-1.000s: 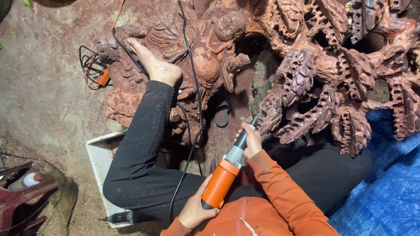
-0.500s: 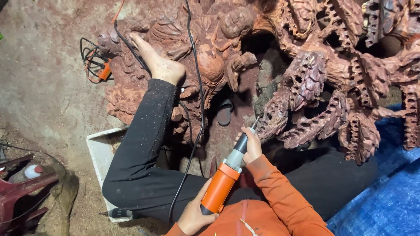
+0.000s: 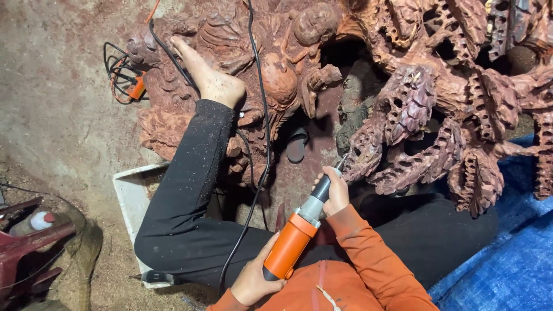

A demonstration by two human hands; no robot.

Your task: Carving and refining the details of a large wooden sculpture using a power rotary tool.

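A: Holding an orange rotary carving tool [image 3: 294,242] with 2 hands: left hand [image 3: 253,279] wrapped shut around the orange rear body, right hand [image 3: 334,193] clamped on the slim black neck near the tip.

B: And working on what?

A: Pressing the bit toward a reddish wood carving [image 3: 403,115], just beyond the right hand. Looking like mid-carving, detailing a ridged, leaf-like part.

B: Calling for what next?

A: Probably steadying the front grip and easing the bit along the groove, keeping the black cord [image 3: 259,144] clear of the work.

B: Anything hard to make out?

A: Bit itself too small to tell; contact with the wood not certain. Carving cut off beyond the hands at the top and right edges. Bare foot [image 3: 210,78] resting on the carving, well beyond the left hand. White tray [image 3: 129,193] partly hidden under the black-trousered leg [image 3: 184,190]. Blue tarp [image 3: 507,259] lying to the right of the hands.
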